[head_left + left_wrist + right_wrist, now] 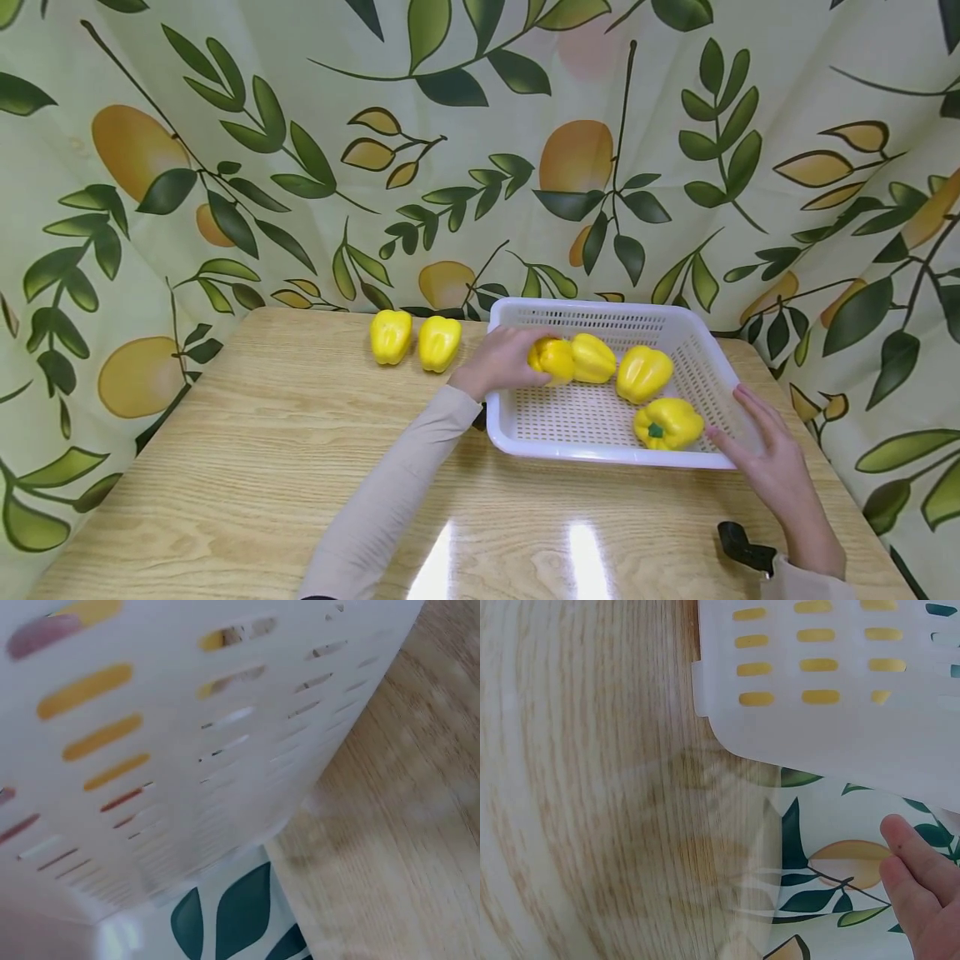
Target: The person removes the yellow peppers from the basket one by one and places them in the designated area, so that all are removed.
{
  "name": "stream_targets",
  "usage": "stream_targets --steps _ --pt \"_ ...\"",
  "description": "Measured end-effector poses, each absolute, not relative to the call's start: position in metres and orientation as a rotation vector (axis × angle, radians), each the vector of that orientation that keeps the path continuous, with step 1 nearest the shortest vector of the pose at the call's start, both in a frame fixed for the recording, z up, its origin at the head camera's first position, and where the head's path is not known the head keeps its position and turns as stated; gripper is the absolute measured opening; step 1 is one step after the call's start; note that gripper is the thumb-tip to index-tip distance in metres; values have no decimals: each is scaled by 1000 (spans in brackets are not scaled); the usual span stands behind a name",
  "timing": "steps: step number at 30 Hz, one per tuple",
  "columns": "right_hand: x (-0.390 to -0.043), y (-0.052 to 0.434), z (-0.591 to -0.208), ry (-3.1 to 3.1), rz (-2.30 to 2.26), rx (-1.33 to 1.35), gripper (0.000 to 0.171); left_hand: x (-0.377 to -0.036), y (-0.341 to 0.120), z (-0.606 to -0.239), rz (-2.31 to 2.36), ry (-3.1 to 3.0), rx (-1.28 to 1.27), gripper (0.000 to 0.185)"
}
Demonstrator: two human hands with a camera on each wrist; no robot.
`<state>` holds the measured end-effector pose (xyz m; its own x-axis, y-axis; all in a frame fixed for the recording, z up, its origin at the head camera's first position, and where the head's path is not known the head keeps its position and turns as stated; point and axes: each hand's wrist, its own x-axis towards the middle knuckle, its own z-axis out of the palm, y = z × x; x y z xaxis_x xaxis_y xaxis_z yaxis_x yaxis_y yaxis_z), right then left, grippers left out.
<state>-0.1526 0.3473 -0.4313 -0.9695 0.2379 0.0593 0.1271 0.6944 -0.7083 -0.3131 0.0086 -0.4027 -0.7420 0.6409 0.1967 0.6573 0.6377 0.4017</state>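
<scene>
— Where rt hand (772, 462) sits nearest the camera: holding anything?
— Nope. Fingers straight, loosely spread, resting vs the near-rt corner of the white slotted basket (701, 379). Nothing gripped. Fingertips (915, 862) just visible in rt wrist view, beside the basket wall, w/ leaf-print cloth (450, 150) below.
— Black thing by that wrist?
— Small black strap/clip (742, 547) on the wooden table (247, 467), near edge. Can't tell more.
— Next out, in basket?
— Four yellow bell peppers. Front one (667, 423) lying on its side, green stem facing the camera, close to rt fingertips. Behind it, another (643, 372) upright-ish. Then one (592, 357) mid-basket, touching the pepper in the left hand (553, 359).
— Left hand (501, 361)?
— Reaching over basket's left rim, fingers curled round that pepper, just inside left side. Pale sleeve (390, 492) running back across table.
— Left wrist view?
— Blurry; basket wall up close, yellow showing thru slots.
— Farthest?
— Two more peppers (391, 336) (438, 342) side by side on table, left of basket, near the cloth backdrop.
</scene>
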Motion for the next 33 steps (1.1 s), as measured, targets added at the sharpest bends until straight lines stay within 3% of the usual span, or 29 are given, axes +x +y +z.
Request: stream_targets --steps 33 --pt "-153 347 -431 -2767 1111 -302 82 -303 -24 -394 -931 -2588 -1000 62"
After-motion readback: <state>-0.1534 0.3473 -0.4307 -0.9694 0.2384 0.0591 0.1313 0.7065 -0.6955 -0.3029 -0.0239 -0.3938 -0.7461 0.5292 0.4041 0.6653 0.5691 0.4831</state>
